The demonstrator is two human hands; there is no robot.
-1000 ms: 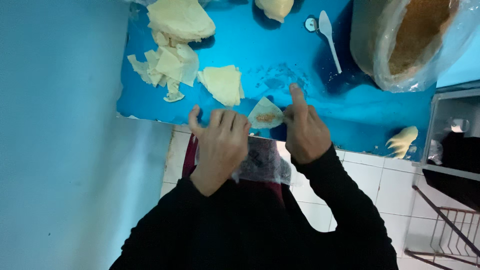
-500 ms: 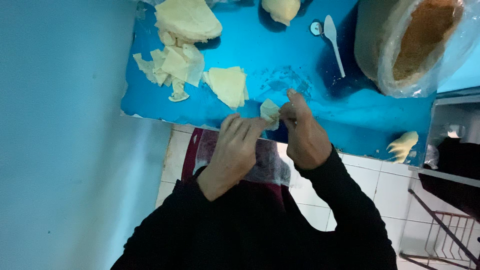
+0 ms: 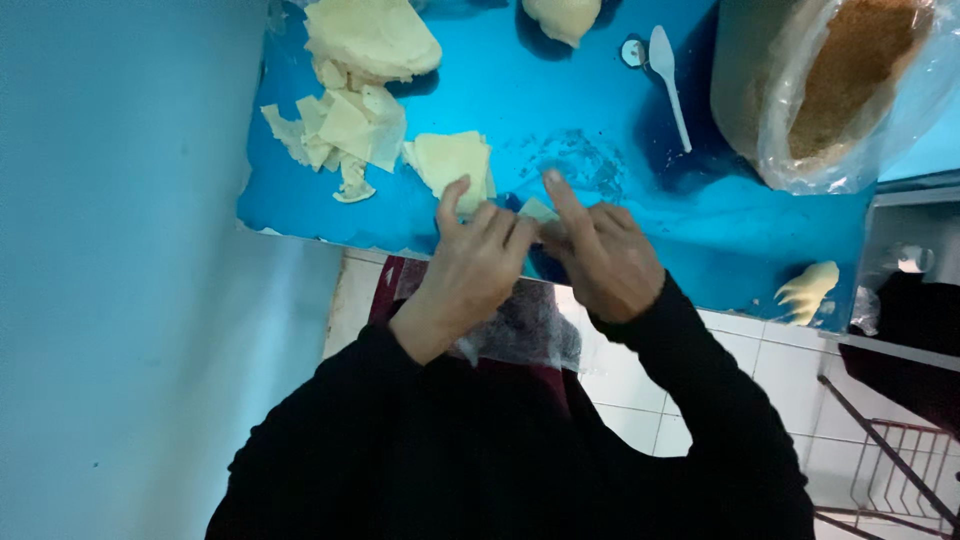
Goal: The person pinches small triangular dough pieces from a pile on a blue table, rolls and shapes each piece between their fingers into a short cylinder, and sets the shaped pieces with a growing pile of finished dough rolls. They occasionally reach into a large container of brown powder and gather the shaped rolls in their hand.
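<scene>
**Two hands pinching a pastry piece at the table's near edge**

Blue wall fills the left side, and a blue table [image 3: 600, 190] runs across the top of the view, with white floor tiles [image 3: 740, 370] below its near edge. At the table's left end lies a large stack of pale pastry sheets [image 3: 370, 35], and just below it a loose heap of torn scraps [image 3: 340, 135]. To the right of the scraps sits a small pile of cut triangles [image 3: 450, 160], just beside the left hand.

The left hand [image 3: 470, 275] hovers over the near edge, fingers curled inward, its fingertips closed on a small pastry piece [image 3: 538, 210]. The right hand [image 3: 605, 260] meets it from the other side, forefinger stretched forward, thumb and remaining fingers pressed against the same piece. Only a small corner of that piece shows between the two grips; the rest is hidden by the fingers. Black sleeves cover both arms.

Further right, a white spoon [image 3: 668, 75] lies on the table, next to a small round cap [image 3: 632, 52]. At the far right stands a tub lined with a plastic bag of brown crumbs [image 3: 850, 80]. A pale lump of dough [image 3: 808, 290] rests at the table's near right corner.
</scene>
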